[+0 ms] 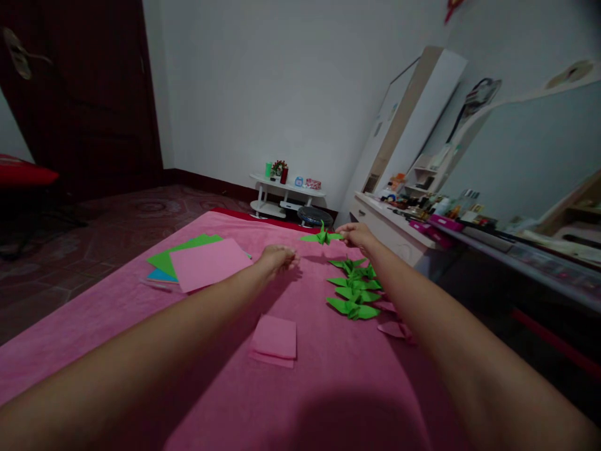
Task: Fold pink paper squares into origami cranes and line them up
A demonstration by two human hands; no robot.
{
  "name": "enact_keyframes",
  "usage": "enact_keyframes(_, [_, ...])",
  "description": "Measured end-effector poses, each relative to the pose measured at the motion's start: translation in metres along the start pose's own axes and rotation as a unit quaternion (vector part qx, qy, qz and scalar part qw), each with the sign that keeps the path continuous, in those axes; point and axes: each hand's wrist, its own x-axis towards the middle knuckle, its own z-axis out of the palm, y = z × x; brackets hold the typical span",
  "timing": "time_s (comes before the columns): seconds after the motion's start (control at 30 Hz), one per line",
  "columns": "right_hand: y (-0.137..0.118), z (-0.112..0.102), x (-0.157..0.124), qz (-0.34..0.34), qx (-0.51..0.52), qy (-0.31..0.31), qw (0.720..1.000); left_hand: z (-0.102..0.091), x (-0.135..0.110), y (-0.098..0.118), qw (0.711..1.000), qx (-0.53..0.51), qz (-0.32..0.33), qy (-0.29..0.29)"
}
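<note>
My right hand (357,235) is stretched far out over the pink cloth (328,388) and pinches the wing of a green paper crane (323,237) held just above the far edge. My left hand (278,258) reaches out beside it, fingers curled loosely together, and I see nothing in it. Below my right forearm lies a row of several green folded cranes (354,289). A few pink folded cranes (394,326) lie partly hidden under that arm. A small folded pink square (275,340) rests between my arms.
A stack of pink, green and blue paper sheets (200,262) lies at the left of the cloth. Beyond it are a small white shelf (286,195) by the wall, a cluttered dresser with mirror (422,213) at right, and a dark door (84,94) at left.
</note>
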Motion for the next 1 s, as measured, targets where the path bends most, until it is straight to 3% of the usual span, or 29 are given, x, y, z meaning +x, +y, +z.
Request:
enact_keyframes(0.1, [0.017,-0.005,0.019,-0.006,-0.036,0.029,0.999,-0.010,-0.017,-0.014,0.999,0.037,-0.022,0.007])
enact_keyframes(0.2, [0.031,-0.008,0.034,-0.011,-0.084,0.042,0.996,-0.018,-0.040,-0.022,0.992,0.112,-0.054,-0.028])
enact_keyframes(0.33, [0.040,-0.007,0.045,-0.027,-0.144,0.051,0.988,-0.025,-0.072,-0.024,0.987,0.136,-0.067,-0.051])
enact_keyframes(0.47, [0.047,-0.003,0.051,-0.036,-0.191,0.051,0.980,-0.033,-0.092,-0.026,0.984,0.152,-0.043,-0.083])
enact_keyframes(0.8, [0.076,-0.010,0.056,-0.018,-0.267,0.041,0.963,-0.039,-0.096,-0.034,0.981,0.171,-0.029,-0.084])
enact_keyframes(1.0, [0.066,-0.016,0.055,-0.030,-0.224,0.069,0.972,-0.038,-0.096,-0.036,0.982,0.171,-0.011,-0.078])
